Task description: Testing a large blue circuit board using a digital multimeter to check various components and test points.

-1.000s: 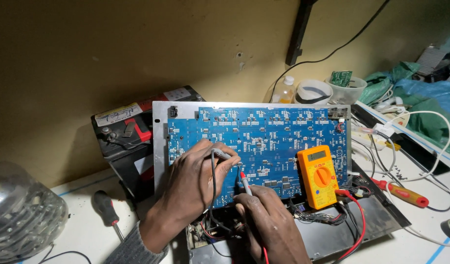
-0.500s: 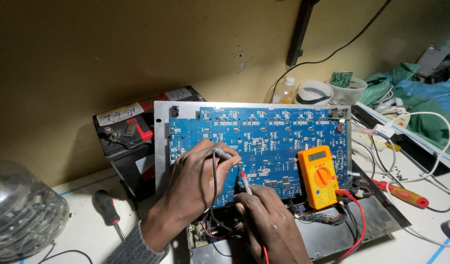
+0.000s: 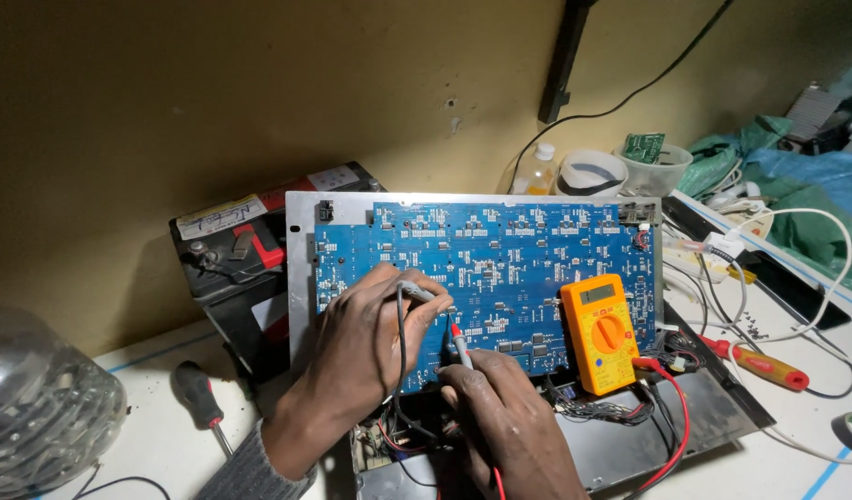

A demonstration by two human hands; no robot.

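Probing a blue circuit board with both hands, centre of frame. Board sits tilted up inside a metal chassis, its lower edge near the open tray at bottom centre.

Left hand: fingers closed around the black probe, tip pressed to the board just left of centre. Black lead drops from the probe down across the palm.

Right hand: clenched around the red probe, tip touching the board just below and right of the black probe's tip. Red lead runs down past the wrist, off the bottom edge.

Orange multimeter leans against the board at centre right, just beside the right hand but not touching it. Display reading too small to tell. Red cable loops from its base along the tray.

Surroundings:
- Black battery with red terminal cover, left of the chassis, touching it.
- Black-handled screwdriver on the white table, lower left.
- Red-handled screwdriver, right of the chassis.
- Clear domed cover, far lower left.
- Small bottle and white bowls behind the board, upper centre right.
- White cables and green-blue cloth, upper right.
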